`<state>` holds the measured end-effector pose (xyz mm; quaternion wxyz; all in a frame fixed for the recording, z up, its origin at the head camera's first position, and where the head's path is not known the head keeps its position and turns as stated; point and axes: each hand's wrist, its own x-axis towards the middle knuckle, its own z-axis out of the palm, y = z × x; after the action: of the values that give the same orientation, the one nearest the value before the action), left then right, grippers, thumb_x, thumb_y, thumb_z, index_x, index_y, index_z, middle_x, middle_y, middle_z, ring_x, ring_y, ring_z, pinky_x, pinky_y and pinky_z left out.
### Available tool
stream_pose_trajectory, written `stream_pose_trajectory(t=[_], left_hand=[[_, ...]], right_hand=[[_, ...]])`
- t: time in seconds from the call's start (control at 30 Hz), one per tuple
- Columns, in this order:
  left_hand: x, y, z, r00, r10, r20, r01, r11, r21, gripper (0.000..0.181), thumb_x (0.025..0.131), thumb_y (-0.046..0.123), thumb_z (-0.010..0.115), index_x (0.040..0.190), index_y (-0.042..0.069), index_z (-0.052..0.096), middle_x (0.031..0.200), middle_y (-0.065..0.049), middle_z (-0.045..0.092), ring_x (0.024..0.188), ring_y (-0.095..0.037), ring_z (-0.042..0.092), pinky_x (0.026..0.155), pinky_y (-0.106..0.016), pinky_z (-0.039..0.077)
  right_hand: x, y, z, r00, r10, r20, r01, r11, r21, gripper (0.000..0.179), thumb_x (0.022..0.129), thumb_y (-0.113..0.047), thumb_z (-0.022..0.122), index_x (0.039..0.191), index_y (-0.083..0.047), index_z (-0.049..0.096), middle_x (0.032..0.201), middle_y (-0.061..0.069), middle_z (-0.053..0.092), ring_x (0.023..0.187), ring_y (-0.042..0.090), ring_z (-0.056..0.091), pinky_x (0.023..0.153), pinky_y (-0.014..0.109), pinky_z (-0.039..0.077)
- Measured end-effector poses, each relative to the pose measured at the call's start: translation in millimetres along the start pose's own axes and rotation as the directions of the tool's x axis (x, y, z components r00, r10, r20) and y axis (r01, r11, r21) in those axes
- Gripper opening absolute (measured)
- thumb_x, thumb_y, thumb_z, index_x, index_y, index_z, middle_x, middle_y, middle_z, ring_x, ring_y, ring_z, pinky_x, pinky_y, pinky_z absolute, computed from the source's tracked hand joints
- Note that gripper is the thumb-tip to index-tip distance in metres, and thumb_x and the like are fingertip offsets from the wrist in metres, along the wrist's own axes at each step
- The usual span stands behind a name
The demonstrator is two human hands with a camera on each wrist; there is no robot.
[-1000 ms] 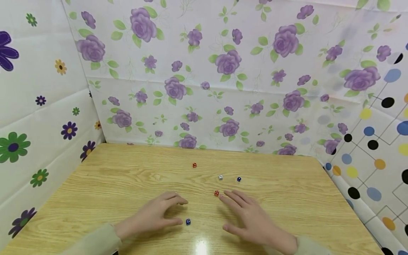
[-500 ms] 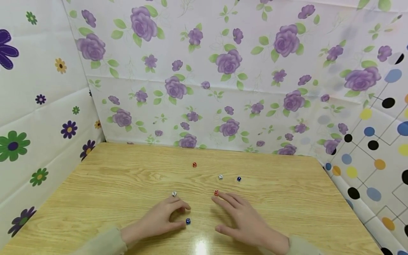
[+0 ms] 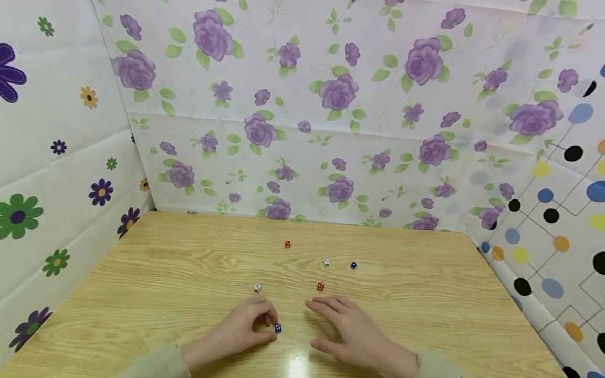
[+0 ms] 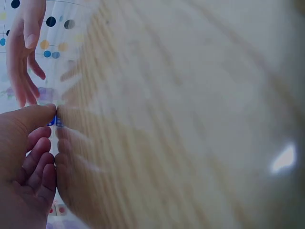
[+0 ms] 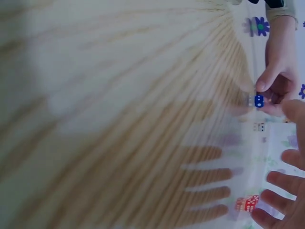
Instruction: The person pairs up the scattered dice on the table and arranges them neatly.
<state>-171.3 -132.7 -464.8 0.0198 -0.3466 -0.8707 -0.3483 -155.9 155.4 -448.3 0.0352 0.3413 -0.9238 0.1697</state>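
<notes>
My left hand (image 3: 241, 328) pinches a blue die (image 3: 278, 328) with white pips between thumb and curled index finger, low over the wooden table (image 3: 156, 294). The right wrist view also shows this blue die (image 5: 259, 100) at the thumb tip. Across from it, my right hand (image 3: 352, 331) is held over the table with spread, loosely bent fingers and nothing in them. Just beyond those fingertips lies a red die (image 3: 320, 286). Past the left knuckles sits a white die (image 3: 257, 287).
Farther back on the table are another red die (image 3: 288, 244), a second white die (image 3: 326, 262) and a second blue die (image 3: 353, 265). A flowered cloth (image 3: 302, 126) rises behind the table's far edge, with patterned cloths along both sides.
My left hand has drawn nearer and its fingers have closed around the near blue die, uncovering the white die behind. My right hand has shifted left and toward me, away from the red die.
</notes>
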Motion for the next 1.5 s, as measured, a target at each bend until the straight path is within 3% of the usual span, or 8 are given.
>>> stream_pose_trajectory(t=[0.13, 0.4, 0.83, 1.17, 1.5], left_hand=[[-0.9, -0.3, 1.3, 1.000, -0.009, -0.002, 0.009, 1.000, -0.024, 0.017, 0.083, 0.023, 0.080, 0.091, 0.020, 0.065, 0.088, 0.010, 0.058, 0.080, 0.002, 0.053, 0.071, -0.017, 0.049], [0.5, 2.5, 2.3, 0.999, -0.037, 0.000, 0.037, 0.999, -0.031, 0.014, 0.084, 0.024, 0.079, 0.088, 0.021, 0.066, 0.088, 0.011, 0.059, 0.081, 0.001, 0.054, 0.071, -0.017, 0.049], [5.7, 4.4, 7.2, 0.996, -0.093, 0.014, 0.093, 0.996, 0.000, 0.013, 0.083, 0.021, 0.079, 0.089, 0.023, 0.067, 0.087, 0.012, 0.059, 0.079, 0.003, 0.054, 0.073, -0.017, 0.050], [17.8, 5.9, 18.9, 0.996, -0.086, 0.022, 0.086, 0.996, 0.003, 0.012, 0.083, 0.020, 0.079, 0.089, 0.023, 0.068, 0.085, 0.013, 0.059, 0.080, 0.004, 0.053, 0.073, -0.016, 0.049], [30.5, 14.6, 24.4, 0.996, -0.089, 0.016, 0.088, 0.996, 0.026, 0.013, 0.083, 0.018, 0.079, 0.086, 0.020, 0.067, 0.083, 0.010, 0.060, 0.077, 0.003, 0.052, 0.069, -0.015, 0.047]], right_hand=[[2.7, -1.0, 2.6, 1.000, 0.005, -0.006, -0.005, 1.000, 0.017, 0.062, 0.093, -0.056, 0.060, 0.147, -0.030, 0.044, 0.146, -0.007, 0.053, 0.129, 0.018, 0.053, 0.103, 0.048, 0.048], [5.5, -1.3, 5.9, 1.000, -0.014, -0.016, 0.015, 0.999, 0.040, 0.058, 0.093, -0.052, 0.062, 0.144, -0.027, 0.050, 0.143, -0.004, 0.056, 0.128, 0.018, 0.054, 0.109, 0.054, 0.042], [7.2, -3.6, 8.5, 1.000, -0.007, -0.011, 0.007, 0.999, 0.033, 0.053, 0.092, -0.051, 0.064, 0.138, -0.027, 0.056, 0.141, -0.004, 0.057, 0.127, 0.016, 0.054, 0.103, 0.046, 0.048], [10.1, -2.6, 10.0, 0.999, 0.031, -0.033, -0.030, 0.998, 0.047, 0.049, 0.091, -0.047, 0.068, 0.135, -0.029, 0.058, 0.131, -0.008, 0.062, 0.120, 0.014, 0.057, 0.099, 0.041, 0.051], [12.1, -1.6, 11.3, 0.992, 0.057, -0.114, -0.048, 0.996, 0.077, 0.037, 0.089, -0.036, 0.073, 0.123, -0.024, 0.066, 0.119, -0.010, 0.065, 0.112, 0.011, 0.059, 0.094, 0.035, 0.053]])
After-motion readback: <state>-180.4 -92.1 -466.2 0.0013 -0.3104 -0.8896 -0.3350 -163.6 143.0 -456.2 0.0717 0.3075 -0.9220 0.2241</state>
